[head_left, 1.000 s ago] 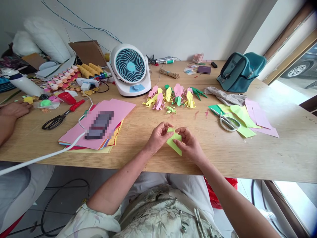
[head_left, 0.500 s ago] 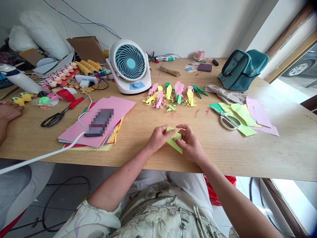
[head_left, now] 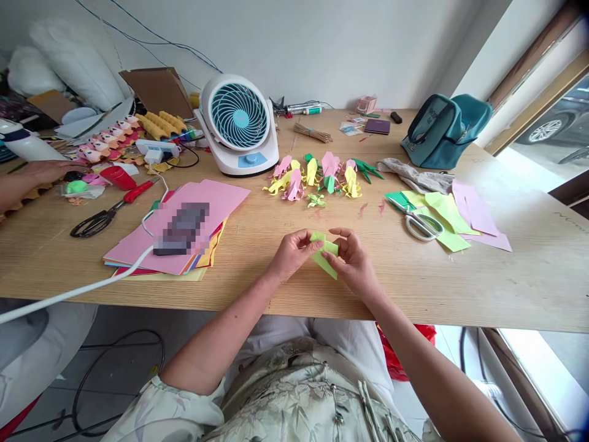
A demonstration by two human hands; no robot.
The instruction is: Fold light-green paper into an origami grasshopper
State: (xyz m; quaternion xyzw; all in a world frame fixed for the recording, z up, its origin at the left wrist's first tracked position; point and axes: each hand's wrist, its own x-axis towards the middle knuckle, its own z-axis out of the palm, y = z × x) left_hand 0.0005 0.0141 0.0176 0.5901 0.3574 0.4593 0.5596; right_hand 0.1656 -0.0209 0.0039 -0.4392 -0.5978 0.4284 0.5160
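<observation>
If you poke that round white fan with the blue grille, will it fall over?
Probably not: the round white fan with the blue grille stands on a wide flat base. It might slide on the smooth wooden table, since it looks like light plastic.

Behind your folded paper (head_left: 324,258) stands the fan (head_left: 239,123); the paper stack (head_left: 177,230) lies left of it, the scissors (head_left: 421,224) right.

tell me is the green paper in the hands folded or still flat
Folded. The green paper shows overlapping layers and an angled creased edge, pinched between the left hand and right hand just above the table.
</observation>
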